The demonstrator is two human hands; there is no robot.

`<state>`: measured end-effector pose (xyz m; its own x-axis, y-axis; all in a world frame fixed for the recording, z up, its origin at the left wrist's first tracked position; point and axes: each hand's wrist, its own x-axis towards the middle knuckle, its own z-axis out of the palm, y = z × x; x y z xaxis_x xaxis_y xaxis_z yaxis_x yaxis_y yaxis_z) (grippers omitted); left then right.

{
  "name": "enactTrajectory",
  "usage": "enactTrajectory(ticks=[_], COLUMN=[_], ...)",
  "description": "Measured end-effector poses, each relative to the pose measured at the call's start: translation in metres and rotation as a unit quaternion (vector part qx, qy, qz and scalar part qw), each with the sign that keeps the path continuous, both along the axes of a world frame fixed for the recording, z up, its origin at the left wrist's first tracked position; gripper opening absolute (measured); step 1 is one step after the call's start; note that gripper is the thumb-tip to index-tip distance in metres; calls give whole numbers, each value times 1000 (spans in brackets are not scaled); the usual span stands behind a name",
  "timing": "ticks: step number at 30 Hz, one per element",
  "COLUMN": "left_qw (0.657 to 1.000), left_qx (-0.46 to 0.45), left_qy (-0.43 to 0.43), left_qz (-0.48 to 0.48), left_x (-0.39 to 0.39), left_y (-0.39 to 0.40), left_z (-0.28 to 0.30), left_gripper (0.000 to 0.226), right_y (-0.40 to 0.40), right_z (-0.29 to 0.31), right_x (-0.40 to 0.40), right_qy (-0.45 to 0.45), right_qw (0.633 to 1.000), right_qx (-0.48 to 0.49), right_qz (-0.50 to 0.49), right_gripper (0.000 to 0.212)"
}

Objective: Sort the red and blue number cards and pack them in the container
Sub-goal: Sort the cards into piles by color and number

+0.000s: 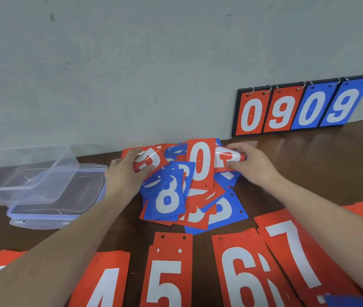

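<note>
Right at the near edge of the desk (309,156), a row of sorted red cards lies face up: a 4 (104,284), a 5 (169,273), a 6 (241,275) and a 7 (291,255), each a small stack with white numerals and two punched holes at the top. More red cards peek in at the near left corner and the right edge.

Beyond them, mid-desk, sits the mixed pile (189,191), red and blue cards overlapping at all angles, a blue 8 (167,199) on top at the left and a red 0 (201,161) standing out at the back.

Both hands are in the pile's far side. The left hand (125,173) grips a red card (146,161) that curls glossy under its fingers, closed around its edge. The right hand (251,165) pinches another bent red card (229,157), thumb below and fingers on top, just beside the red 0.

Over at the left edge, the clear plastic container (28,171) rests tilted on its blue-rimmed lid (65,200), well apart from the pile.

The desk is dark brown wood, pushed against a pale grey wall (132,63). At the far right, a black scoreboard (300,107) leans against that wall, showing red 0, red 9, blue 0, blue 9 on metal rings.
</note>
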<state>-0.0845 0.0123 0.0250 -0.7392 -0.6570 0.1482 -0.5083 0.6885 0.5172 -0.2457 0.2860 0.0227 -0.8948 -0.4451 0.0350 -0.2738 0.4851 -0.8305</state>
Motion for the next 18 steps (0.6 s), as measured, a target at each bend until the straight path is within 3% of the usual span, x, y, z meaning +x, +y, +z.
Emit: enactTrajectory(ticks=[3,6,12,18], left_qw=[997,986,957,952], left_qx=[48,122,209,212], left_qy=[48,103,176,170], left_qz=[-29,-54,-98,-141], left_x=[6,14,30,57], left_y=[8,16,32,58], left_z=[10,15,17,17], left_gripper=[55,59,67,88], right_y=[14,30,64,92], right_z=[7,13,23,34], right_x=[-1,3,24,65], right_qy=[-96,-137,-160,-181], right_qw=[990,976,957,952], right_qx=[-83,-139,-196,-201], right_qz=[-61,-101,-142,-143], right_gripper=[44,43,74,40])
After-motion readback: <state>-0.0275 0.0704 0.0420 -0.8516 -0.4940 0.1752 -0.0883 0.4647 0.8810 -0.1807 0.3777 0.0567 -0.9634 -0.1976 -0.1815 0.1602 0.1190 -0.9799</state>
